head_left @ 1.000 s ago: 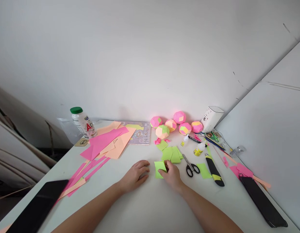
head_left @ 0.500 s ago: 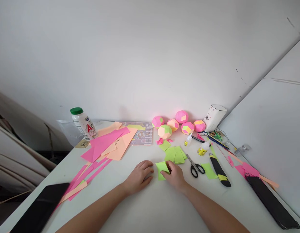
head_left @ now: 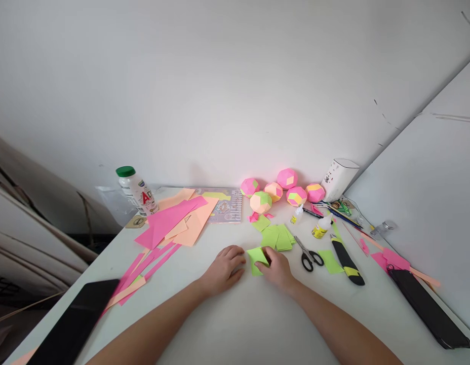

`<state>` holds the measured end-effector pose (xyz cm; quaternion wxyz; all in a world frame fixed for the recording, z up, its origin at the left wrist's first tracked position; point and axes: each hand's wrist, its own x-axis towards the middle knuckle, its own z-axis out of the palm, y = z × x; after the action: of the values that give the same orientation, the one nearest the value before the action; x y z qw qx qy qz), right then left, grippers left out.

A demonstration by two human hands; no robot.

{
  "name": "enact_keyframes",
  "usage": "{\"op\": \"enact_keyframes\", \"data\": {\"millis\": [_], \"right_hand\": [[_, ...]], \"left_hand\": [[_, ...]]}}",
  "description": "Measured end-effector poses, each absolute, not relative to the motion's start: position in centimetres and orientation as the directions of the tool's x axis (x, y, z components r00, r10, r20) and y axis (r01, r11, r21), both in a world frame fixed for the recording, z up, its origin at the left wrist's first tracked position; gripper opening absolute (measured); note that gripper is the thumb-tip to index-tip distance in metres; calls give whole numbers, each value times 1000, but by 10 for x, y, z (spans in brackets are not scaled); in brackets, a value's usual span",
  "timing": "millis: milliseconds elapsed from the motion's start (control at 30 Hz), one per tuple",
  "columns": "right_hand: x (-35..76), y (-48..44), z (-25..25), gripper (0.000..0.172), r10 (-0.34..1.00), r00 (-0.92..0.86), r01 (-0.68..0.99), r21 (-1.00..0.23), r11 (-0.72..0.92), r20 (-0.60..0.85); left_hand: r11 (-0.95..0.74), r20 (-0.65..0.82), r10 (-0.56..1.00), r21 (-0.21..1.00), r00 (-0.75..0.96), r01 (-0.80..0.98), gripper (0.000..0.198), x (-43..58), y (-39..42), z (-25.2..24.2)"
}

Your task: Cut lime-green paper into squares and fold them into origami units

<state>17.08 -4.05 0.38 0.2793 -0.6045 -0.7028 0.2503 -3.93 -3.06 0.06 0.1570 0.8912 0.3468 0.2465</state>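
Between the thumb and fingers of my right hand (head_left: 277,267) is a piece of green paper (head_left: 257,257), which looks folded over. My left hand (head_left: 224,270) rests on the table just left of that paper, fingers loosely bent, thumb apart, holding nothing. More green paper squares (head_left: 277,237) lie in an overlapping pile beyond my right hand. Right of this hand are scissors (head_left: 307,255) with black handles, a single green square (head_left: 329,261) and a black and yellow utility knife (head_left: 348,261).
Several faceted paper balls (head_left: 261,202) sit by the wall, near two small glue bottles (head_left: 321,226). Pink and orange sheets (head_left: 170,223) lie at left beside a green-capped bottle (head_left: 135,191). A dark tablet (head_left: 73,322) and a black case (head_left: 427,306) flank my arms.
The whole view has shifted slightly, moving things a little up and right. My right hand still holds the green paper; my left hand stays beside it.
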Motion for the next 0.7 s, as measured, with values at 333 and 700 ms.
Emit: {"op": "enact_keyframes", "data": {"millis": [333, 700], "right_hand": [[171, -41, 5, 18, 990, -117, 721, -679, 140, 80], [170, -41, 3, 20, 987, -122, 705, -690, 163, 109]], "left_hand": [[-705, 323, 699, 463, 638, 538, 21, -37, -29, 2], [-694, 289, 706, 468, 647, 548, 21, -38, -29, 2]]}}
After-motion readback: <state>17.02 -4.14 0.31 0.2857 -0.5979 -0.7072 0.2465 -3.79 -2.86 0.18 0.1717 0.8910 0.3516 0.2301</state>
